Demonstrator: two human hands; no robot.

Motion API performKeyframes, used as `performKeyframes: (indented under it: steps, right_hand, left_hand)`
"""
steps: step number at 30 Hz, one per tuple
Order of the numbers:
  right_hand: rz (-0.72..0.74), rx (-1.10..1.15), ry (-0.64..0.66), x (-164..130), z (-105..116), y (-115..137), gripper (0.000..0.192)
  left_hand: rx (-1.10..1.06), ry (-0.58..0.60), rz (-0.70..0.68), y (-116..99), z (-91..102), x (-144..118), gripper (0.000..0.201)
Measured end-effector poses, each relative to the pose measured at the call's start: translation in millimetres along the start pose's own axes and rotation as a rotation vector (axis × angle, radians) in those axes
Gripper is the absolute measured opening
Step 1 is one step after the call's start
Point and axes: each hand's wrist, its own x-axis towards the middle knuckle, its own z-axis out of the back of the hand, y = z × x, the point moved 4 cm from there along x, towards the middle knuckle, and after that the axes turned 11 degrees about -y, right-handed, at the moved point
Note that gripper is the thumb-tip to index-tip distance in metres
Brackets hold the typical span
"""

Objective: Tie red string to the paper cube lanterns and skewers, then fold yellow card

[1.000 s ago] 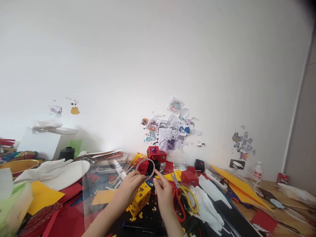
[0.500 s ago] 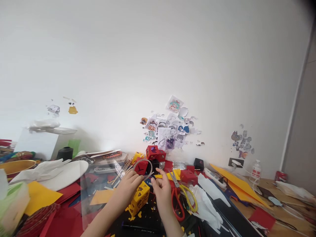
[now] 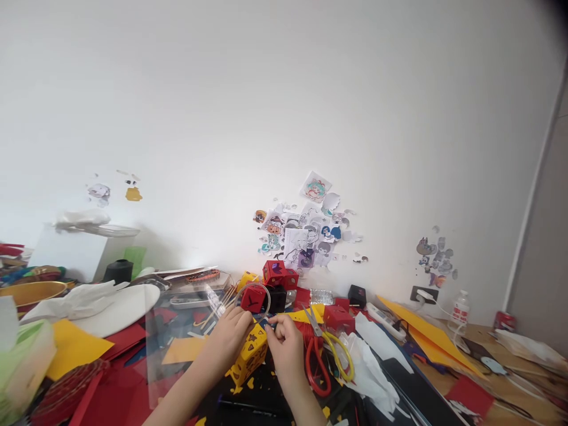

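My left hand (image 3: 235, 328) is closed on a thin, pale, see-through ring that looks like a roll of tape (image 3: 268, 300), held upright above a yellow cut-out paper box (image 3: 252, 349). Star and other shapes are cut through the box's sides. Thumb and forefinger of my right hand (image 3: 284, 340) are pinched together close to the ring's lower edge; whatever lies between them is too small to make out. To the right of that hand lie scissors with red handles (image 3: 318, 370) and a pair with yellow handles (image 3: 344, 358).
Red paper boxes (image 3: 274, 273) stand against the wall behind my hands. White crumpled tissue (image 3: 368, 378) and a dark flat case (image 3: 412, 390) lie at right. A clear plastic sheet (image 3: 155, 355), yellow paper (image 3: 75, 349) and a white plate (image 3: 142, 305) are at left. Yellow scraps litter the black surface.
My right hand has moved left and slightly down toward the ring, and its fingertips have come together. The ring in my left hand has shifted slightly left.
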Motion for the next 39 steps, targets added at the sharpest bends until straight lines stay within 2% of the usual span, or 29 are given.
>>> performKeyframes:
  steps: [3, 6, 9, 17, 21, 26, 29, 34, 39]
  right_hand:
    - [-0.04, 0.057, 0.022, -1, 0, 6, 0.028]
    - [-0.071, 0.107, 0.027, 1, 3, 11, 0.044]
    - [-0.049, 0.058, 0.017, 3, 6, 8, 0.045]
    - [0.17, -0.264, 0.037, -2, 1, -4, 0.023]
    - [0.25, -0.334, 0.09, -8, -4, 0, 0.021]
    - [0.277, -0.365, 0.07, -8, -3, 0, 0.018]
    - [0.348, -0.39, 0.065, -9, -4, 2, 0.018]
    - [0.536, -0.439, 0.001, -14, -6, 11, 0.024]
    - [0.691, -0.383, -0.136, -17, -7, 19, 0.029]
  left_hand:
    - [-0.009, 0.024, -0.024, -1, -0.1, -1, 0.019]
    - [-0.04, 0.025, -0.095, -5, 1.6, 0, 0.026]
    - [-0.04, 0.011, -0.119, -6, 2.1, 1, 0.026]
    - [0.08, -0.064, -0.087, -11, 9.1, 5, 0.022]
    - [0.139, -0.088, -0.09, -14, 10.8, 5, 0.018]
    - [0.208, -0.069, -0.147, -19, 9.9, 6, 0.016]
    - [0.237, -0.077, -0.161, -20, 9.3, 7, 0.018]
    - [0.212, -0.079, -0.122, -18, 8.2, 7, 0.021]
    - [0.147, -0.058, -0.021, -18, 9.7, 9, 0.023]
